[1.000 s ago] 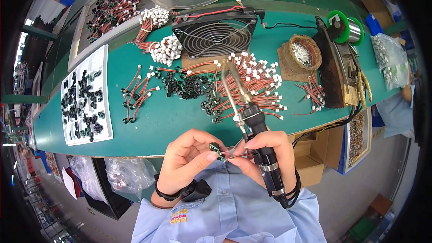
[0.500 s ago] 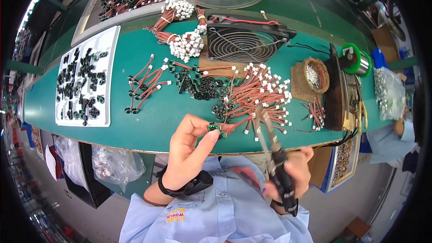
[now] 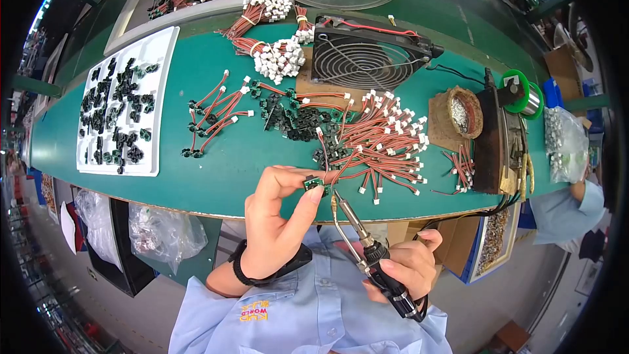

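Between thumb and forefinger, my left hand (image 3: 272,223) pinches a small green circuit board (image 3: 313,184) with dark parts and thin wires on it, just over the table's front edge. My right hand (image 3: 413,265) grips a black-handled soldering iron (image 3: 379,262) with a thin metal tube running alongside its shaft. The iron's tip points up and left, close to the board; whether they touch I cannot tell. Just beyond lie many red-brown wire leads (image 3: 377,134) with white connectors, beside a pile of dark-backed circuit boards (image 3: 298,121).
A black fan (image 3: 363,59) with a wire guard stands behind the pile. Further right are a round pot of metal bits (image 3: 460,113), a dark soldering stand (image 3: 491,137) and a green solder spool (image 3: 524,94). A white tray (image 3: 154,137) of small black parts lies left, near several wired boards (image 3: 213,115).
My right hand has brought the soldering iron leftward, its tip now near the circuit board. My left hand keeps its pinch on the board. The view has shifted slightly.
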Tool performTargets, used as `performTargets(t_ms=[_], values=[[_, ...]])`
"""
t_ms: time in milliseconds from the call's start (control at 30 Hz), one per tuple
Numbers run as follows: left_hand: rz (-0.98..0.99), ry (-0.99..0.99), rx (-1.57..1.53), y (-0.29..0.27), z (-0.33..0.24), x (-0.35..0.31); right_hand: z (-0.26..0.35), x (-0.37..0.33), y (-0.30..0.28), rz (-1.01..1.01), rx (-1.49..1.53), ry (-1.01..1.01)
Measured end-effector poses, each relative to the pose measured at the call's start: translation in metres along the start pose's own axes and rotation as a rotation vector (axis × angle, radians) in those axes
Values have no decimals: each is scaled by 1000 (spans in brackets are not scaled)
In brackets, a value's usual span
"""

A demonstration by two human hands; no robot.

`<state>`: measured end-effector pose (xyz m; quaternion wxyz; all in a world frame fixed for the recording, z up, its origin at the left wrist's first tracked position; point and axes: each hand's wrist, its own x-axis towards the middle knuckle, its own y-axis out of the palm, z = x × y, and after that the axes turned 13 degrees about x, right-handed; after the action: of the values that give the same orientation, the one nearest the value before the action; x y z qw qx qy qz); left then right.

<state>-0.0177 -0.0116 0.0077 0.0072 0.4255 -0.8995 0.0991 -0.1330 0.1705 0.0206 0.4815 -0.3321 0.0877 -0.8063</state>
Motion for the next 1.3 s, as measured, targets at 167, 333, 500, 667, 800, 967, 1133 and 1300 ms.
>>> performTargets(t_ms=[167,333,500,667,800,967,1133,1300], values=[[9,56,45,-2,0,0,-1,-3,5,-40,20,2],[12,25,79,-3,0,-2,0,-4,5,-33,24,18],[-4,-4,92,-2,-1,-5,-1,-3,4,-15,36,27],[3,25,156,-2,-1,-4,-2,-3,3,-30,60,31],[23,119,263,-4,-3,-1,-3,-4,4,-41,69,24],[22,129,285,-4,-2,-1,-5,-4,5,-50,71,14],[32,128,300,-5,-3,-2,-5,-4,4,-42,70,8],[38,128,293,-5,-4,-2,-4,-6,3,-49,72,12]])
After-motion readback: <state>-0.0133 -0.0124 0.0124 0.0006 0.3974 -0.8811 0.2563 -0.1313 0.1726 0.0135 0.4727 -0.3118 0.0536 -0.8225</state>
